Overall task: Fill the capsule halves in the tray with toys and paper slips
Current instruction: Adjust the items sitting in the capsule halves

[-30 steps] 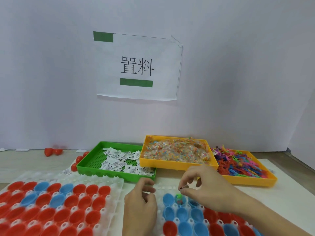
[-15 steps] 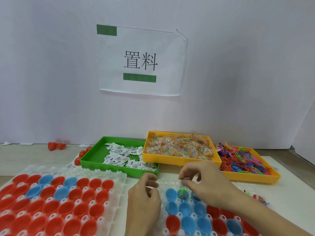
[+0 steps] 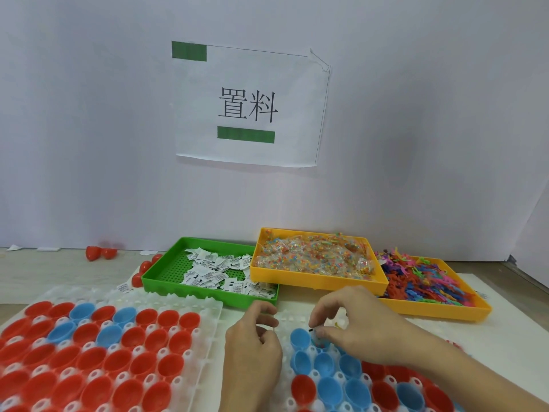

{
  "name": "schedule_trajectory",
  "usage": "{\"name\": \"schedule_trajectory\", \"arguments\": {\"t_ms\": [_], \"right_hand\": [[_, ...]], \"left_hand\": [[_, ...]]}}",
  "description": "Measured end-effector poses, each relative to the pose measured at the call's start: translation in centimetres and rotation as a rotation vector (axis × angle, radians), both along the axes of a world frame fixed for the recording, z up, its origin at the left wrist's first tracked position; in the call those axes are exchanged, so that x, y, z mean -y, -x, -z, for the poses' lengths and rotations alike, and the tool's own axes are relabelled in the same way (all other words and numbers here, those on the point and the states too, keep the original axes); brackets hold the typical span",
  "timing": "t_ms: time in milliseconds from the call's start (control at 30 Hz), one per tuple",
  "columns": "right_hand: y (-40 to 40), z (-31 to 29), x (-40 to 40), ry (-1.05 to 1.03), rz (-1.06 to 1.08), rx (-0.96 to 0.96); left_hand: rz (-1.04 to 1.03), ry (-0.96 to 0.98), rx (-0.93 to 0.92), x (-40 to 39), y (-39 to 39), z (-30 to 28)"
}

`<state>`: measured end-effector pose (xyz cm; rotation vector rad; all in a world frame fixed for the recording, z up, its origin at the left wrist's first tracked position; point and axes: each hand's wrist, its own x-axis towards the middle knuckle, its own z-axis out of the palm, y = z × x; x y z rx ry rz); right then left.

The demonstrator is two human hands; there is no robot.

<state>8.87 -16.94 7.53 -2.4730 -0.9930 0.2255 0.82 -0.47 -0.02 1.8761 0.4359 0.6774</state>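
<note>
A white capsule tray (image 3: 292, 318) in front of me holds blue capsule halves (image 3: 300, 337) and red capsule halves (image 3: 303, 391). My right hand (image 3: 359, 328) hovers over the blue halves at the tray's far edge. Its thumb and forefinger pinch a small paper slip (image 3: 312, 330) with a dark edge. Something small and coloured lies in the half just under those fingertips. My left hand (image 3: 252, 346) rests at the tray's left edge with its fingers curled; nothing shows in it.
A second tray (image 3: 208, 319) of red and blue halves lies to the left. Behind stand a green tray (image 3: 160, 272) of paper slips, an orange tray (image 3: 318, 282) of bagged toys and another orange tray (image 3: 430, 312) of coloured figures. Loose red halves (image 3: 101, 252) lie near the wall.
My right hand has come down a little toward the blue halves with the pinched slip. My left hand has stayed where it was.
</note>
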Motion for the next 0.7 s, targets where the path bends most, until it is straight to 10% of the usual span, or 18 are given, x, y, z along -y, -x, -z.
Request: {"name": "schedule_trajectory", "arguments": {"t_ms": [700], "right_hand": [[0.65, -0.78, 0.12, 0.024, -0.054, 0.124]], "left_hand": [[0.008, -0.006, -0.024, 0.08, 0.12, -0.31]]}}
